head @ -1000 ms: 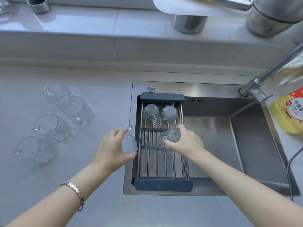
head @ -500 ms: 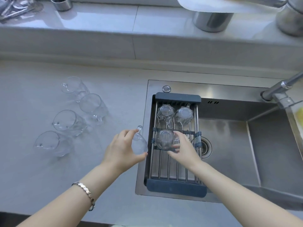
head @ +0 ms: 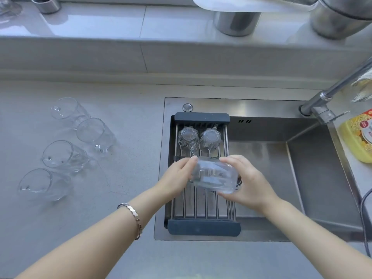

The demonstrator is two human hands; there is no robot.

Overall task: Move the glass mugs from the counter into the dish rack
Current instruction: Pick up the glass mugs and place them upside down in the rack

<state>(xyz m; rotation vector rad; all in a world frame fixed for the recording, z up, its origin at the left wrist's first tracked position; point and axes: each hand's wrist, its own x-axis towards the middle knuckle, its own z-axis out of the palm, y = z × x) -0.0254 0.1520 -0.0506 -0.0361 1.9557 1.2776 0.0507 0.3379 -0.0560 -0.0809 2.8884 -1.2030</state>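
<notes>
Both hands hold one clear glass mug (head: 215, 176) on its side, just above the middle of the dish rack (head: 203, 227). My left hand (head: 177, 178) grips its left end and my right hand (head: 249, 184) cups its right end. The rack has steel bars and dark end caps and spans the left part of the sink. Two glass mugs (head: 188, 137) (head: 210, 138) stand upside down at its far end. Several more glass mugs (head: 62, 156) lie on the grey counter at the left. Whatever sits on the rack under my hands is hidden.
The steel sink basin (head: 271, 168) lies right of the rack, with the faucet (head: 322, 97) at its back right corner. A yellow detergent bottle (head: 360, 137) lies at the right edge. Metal pots (head: 235, 23) stand on the back ledge.
My right hand set a mug down in the rack's middle and let go. My left hand carried its mug right, over the rack, and my right hand now grips it too.
</notes>
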